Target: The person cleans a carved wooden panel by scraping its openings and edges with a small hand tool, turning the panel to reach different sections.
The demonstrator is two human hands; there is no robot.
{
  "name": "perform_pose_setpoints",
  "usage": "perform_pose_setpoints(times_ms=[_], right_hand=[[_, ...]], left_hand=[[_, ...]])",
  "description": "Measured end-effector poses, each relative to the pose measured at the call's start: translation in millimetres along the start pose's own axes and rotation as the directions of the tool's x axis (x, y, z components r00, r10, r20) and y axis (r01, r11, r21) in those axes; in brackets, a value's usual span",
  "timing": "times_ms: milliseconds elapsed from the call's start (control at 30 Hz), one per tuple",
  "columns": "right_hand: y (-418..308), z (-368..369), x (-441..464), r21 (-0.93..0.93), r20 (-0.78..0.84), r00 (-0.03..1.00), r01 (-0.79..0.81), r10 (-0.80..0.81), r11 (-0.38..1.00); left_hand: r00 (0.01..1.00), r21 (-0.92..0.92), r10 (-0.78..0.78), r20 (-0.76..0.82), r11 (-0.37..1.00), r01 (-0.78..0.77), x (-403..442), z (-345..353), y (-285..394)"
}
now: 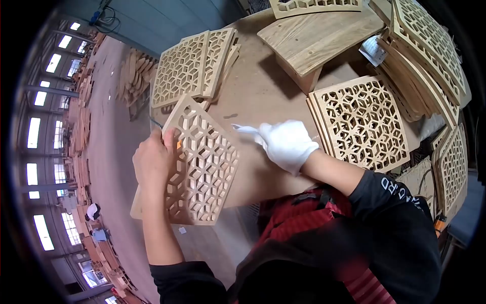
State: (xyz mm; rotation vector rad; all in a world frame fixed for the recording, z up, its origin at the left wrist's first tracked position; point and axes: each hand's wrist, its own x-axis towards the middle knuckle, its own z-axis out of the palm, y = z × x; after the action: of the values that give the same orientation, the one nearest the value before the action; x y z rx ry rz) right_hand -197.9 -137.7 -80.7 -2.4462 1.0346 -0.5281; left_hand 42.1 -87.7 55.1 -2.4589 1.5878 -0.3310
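Note:
My bare left hand grips the left edge of a wooden lattice panel, which is tilted and cut through with a geometric pattern. A thin dark greenish stick shows just above that hand, and a small orange spot shows beside the fingers; I cannot tell what either is. My right hand, in a white glove, is closed to the right of the panel, apart from it. A pale, blurred thin piece sticks out from its fingers; its kind is unclear.
Lattice panels are stacked at the back left, to the right and at the far right. A wooden board stands raised at the back of the worktable. Another person is far off to the left.

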Motion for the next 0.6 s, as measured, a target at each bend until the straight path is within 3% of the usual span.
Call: perform_pose_setpoints(times_ms=[233, 367, 467, 500, 600], right_hand=[[-30, 4, 32, 0.074, -0.077, 0.975, 0.214, -0.208, 0.974], [-50, 2, 51, -0.009, 0.005, 0.983, 0.182, -0.182, 0.983], [-56, 8, 57, -0.005, -0.059, 0.984, 0.171, -0.171, 0.985], [-60, 16, 64, -0.099, 0.069, 0.985, 0.166, -0.159, 0.981], [-75, 17, 81, -0.116, 0.012, 0.986, 0.169, -0.169, 0.979]], left_hand=[[0.999, -0.031, -0.030, -0.011, 0.999, 0.030, -10, -2, 4], [0.998, -0.039, 0.017, -0.067, 0.999, -0.020, -12, -4, 10], [0.989, -0.048, 0.077, -0.123, 0.995, -0.084, -15, -5, 16], [0.987, -0.054, 0.096, -0.128, 0.993, -0.103, -16, -7, 19], [0.986, -0.009, 0.127, -0.110, 0.992, -0.128, -13, -9, 29]])
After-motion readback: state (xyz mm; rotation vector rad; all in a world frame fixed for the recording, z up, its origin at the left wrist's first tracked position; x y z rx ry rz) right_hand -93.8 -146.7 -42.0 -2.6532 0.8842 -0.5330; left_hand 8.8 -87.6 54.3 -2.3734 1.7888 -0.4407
